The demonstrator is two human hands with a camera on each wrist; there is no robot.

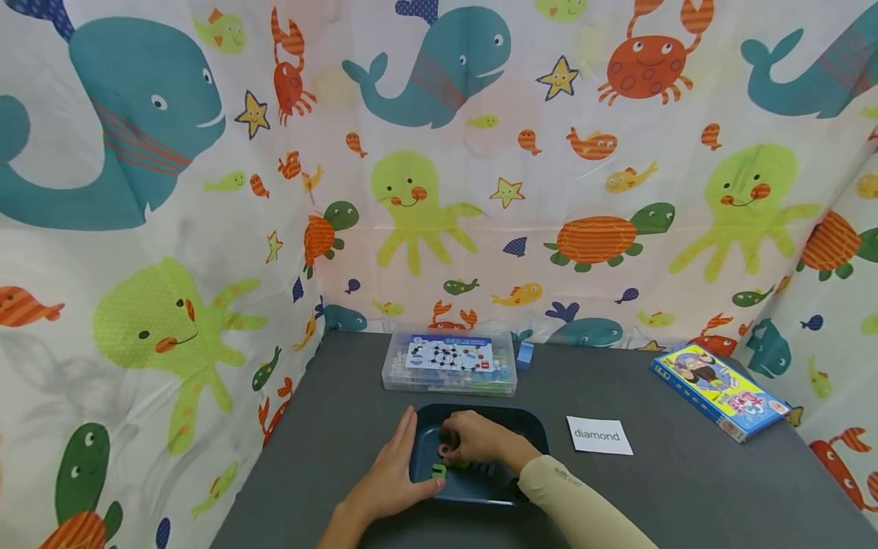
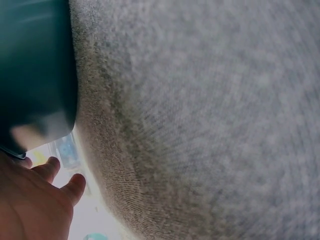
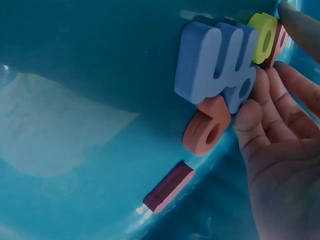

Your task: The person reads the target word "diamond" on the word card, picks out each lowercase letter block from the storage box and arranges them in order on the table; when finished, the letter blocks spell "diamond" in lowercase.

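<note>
My left hand (image 1: 387, 476) lies along the left side of a dark blue tray (image 1: 537, 427), fingers straight and thumb over the near left corner. Reaching into the tray, my right hand (image 1: 480, 438) pinches a pink-red foam letter (image 3: 282, 40) with its fingertips. A green letter (image 1: 439, 470) lies close to the left thumb. In the right wrist view, a yellow-green letter (image 3: 263, 36), a blue m-shaped letter (image 3: 200, 62), a smaller blue letter (image 3: 241, 90) and an orange letter (image 3: 206, 130) crowd beside the right fingers. A dark red bar-shaped piece (image 3: 169, 187) lies apart from them.
Behind the tray stands a clear plastic case (image 1: 449, 364) with a small blue block (image 1: 524, 355) beside it. A white card reading "diamond" (image 1: 599, 435) lies right of the tray. Farther right is a colourful flat box (image 1: 719, 389). A sea-animal curtain (image 1: 466, 175) encloses the table.
</note>
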